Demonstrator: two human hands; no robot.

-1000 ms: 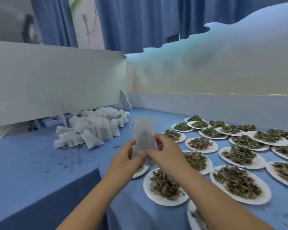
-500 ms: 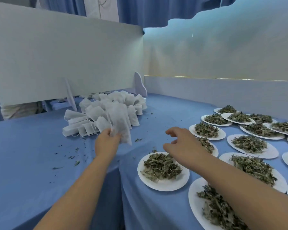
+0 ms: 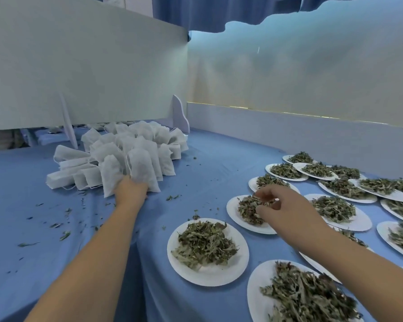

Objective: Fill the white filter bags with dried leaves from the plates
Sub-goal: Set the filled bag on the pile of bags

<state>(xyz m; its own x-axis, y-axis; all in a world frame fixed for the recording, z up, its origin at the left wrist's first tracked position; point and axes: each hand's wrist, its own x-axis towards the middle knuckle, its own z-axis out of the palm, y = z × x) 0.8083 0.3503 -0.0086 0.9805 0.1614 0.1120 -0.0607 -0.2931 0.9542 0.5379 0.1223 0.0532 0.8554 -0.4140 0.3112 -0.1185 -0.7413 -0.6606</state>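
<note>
At near edge of bag pile (image 3: pixel 144 132): filter bag (image 3: pixel 142 168) lay, looked light, soft, crushable, best taken by its top hem | left hand (image 3: pixel 130 190) touched it, fingers hidden, grip untellable | right of pile: right hand (image 3: pixel 279 205) pinched dried leaves (image 3: pixel 247 208) on plate (image 3: pixel 233 218).

The left hand (image 3: pixel 130 191) rests against the near side of a pile of white filter bags (image 3: pixel 116 149) toward the far left of the blue-covered counter (image 3: pixel 219 163). Its fingers are hidden under the front bag (image 3: pixel 142 168). The right hand (image 3: pixel 286 208) pinches dried leaves (image 3: pixel 247 210) on a paper plate (image 3: pixel 233 216) among other plates (image 3: pixel 207 273) heaped with leaves along the counter's right side. Leaf scraps (image 3: pixel 65 234) lie near the left edge.
</note>
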